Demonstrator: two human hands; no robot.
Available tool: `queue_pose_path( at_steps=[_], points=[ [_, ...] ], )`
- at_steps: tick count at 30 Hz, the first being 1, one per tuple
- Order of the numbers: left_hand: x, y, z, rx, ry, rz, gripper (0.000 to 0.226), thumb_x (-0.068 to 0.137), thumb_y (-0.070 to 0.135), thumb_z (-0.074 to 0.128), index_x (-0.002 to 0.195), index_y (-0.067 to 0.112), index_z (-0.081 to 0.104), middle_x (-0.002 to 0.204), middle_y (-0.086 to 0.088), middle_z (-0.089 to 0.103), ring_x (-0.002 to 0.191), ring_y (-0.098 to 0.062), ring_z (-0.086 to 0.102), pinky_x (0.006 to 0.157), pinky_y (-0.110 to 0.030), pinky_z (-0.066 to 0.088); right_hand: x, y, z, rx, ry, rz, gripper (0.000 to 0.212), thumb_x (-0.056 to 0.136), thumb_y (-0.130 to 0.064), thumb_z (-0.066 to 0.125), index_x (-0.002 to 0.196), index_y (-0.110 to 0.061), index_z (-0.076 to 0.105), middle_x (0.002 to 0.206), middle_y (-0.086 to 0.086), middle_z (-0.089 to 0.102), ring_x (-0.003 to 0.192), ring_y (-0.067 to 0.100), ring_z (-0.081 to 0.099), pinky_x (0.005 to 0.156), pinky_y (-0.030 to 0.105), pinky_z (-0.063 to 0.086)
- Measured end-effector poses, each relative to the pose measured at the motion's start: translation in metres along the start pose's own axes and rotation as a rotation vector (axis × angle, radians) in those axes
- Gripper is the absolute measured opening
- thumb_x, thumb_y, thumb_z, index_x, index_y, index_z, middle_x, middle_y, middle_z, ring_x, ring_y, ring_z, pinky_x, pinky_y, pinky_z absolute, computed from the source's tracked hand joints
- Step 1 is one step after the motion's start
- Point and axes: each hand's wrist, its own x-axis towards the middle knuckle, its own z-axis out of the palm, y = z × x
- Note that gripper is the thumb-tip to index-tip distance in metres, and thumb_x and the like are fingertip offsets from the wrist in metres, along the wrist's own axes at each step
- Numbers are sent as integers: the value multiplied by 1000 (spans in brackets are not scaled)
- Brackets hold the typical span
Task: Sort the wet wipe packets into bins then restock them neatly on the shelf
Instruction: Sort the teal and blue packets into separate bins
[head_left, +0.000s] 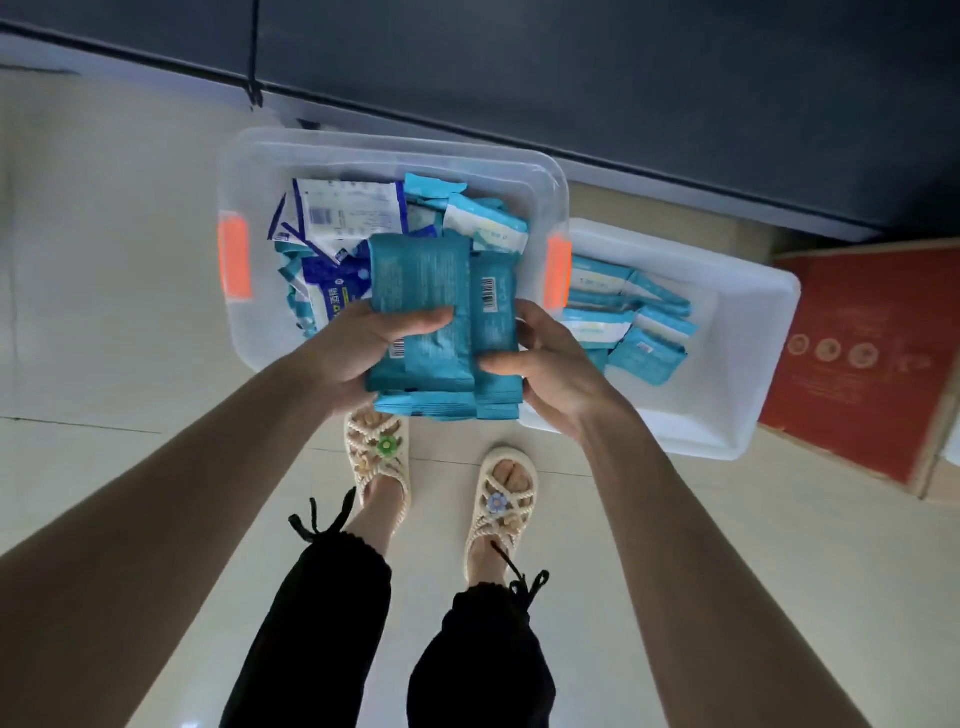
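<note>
Now, square up the stack of teal packets (441, 312) before it goes anywhere. Press its edges flush between both palms so nothing slips out from underneath, and carry it level. Your left hand (358, 348) grips the left side with the thumb laid across the top packet. Your right hand (556, 364) clasps the right side, fingers curled round the edge. The stack is several packets deep and two wide, in glossy teal film with barcodes showing, and its near ends are slightly stepped. You hold it in the air over the near rim of the clear bin (395, 143), which contains mixed blue and white packets (337, 218). Just to the right, the white bin (753, 374) holds pale blue packets (644, 317).
</note>
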Motion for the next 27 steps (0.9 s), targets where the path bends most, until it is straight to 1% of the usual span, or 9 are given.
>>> queue_pose_path(
  at_steps=[2,4,7,13,16,19,21,23,27],
  points=[
    [-1,-4,14,27,36,29,45,73,14,69,117,10,61,113,-13,68,102,-32,66,89,-50,52,-8,-1,-12,106,-51,23,46,82,3,62,126,-8,52,119,12,65,110,28,63,95,44,51],
    [-1,-8,28,65,38,38,44,71,15,70,114,11,62,110,-11,69,100,-31,67,87,-47,53,-12,-1,-28,156,-60,80,52,83,-29,68,129,-10,53,120,7,66,110,24,64,97,44,50],
    [1,-21,56,142,-6,17,44,69,16,69,112,14,62,103,-6,72,95,-26,69,79,-41,55,-15,2,-54,-14,83,80,70,66,-66,71,115,-17,62,118,5,67,113,25,62,102,48,45],
    [25,-74,147,132,138,27,34,77,11,69,110,16,64,101,-4,72,101,-25,66,89,-43,52,-40,23,-158,-14,280,-30,6,89,-22,66,92,-20,61,113,17,67,111,36,61,97,57,46],
    [45,-101,194,166,232,34,30,85,4,63,114,12,60,110,-9,68,104,-27,63,98,-46,47,-57,26,-216,-36,333,-50,7,90,-16,64,91,-22,60,107,12,68,109,34,62,98,55,46],
    [67,-116,230,301,312,79,40,80,-2,66,115,11,52,113,-9,64,99,-27,62,82,-38,52,-64,31,-264,-116,367,-66,8,92,-14,61,92,-21,56,105,9,67,104,31,63,95,50,50],
    [83,-122,243,402,364,124,43,79,-1,68,115,10,46,113,-9,59,99,-26,59,74,-33,52,-60,37,-288,-210,400,-85,6,93,-14,60,94,-17,54,107,16,65,91,27,64,83,37,55],
    [103,-128,248,533,382,142,44,81,3,67,117,9,44,115,-10,57,103,-28,57,82,-40,51,-51,44,-305,-294,421,-95,14,93,-15,58,105,-9,53,107,14,63,82,17,58,67,22,48],
    [147,-133,243,863,345,125,46,85,9,63,125,11,42,118,-11,57,101,-27,55,80,-39,49,-19,64,-326,-410,416,-69,30,92,-19,57,119,-7,49,110,10,61,88,17,56,75,31,46]
  ],
)
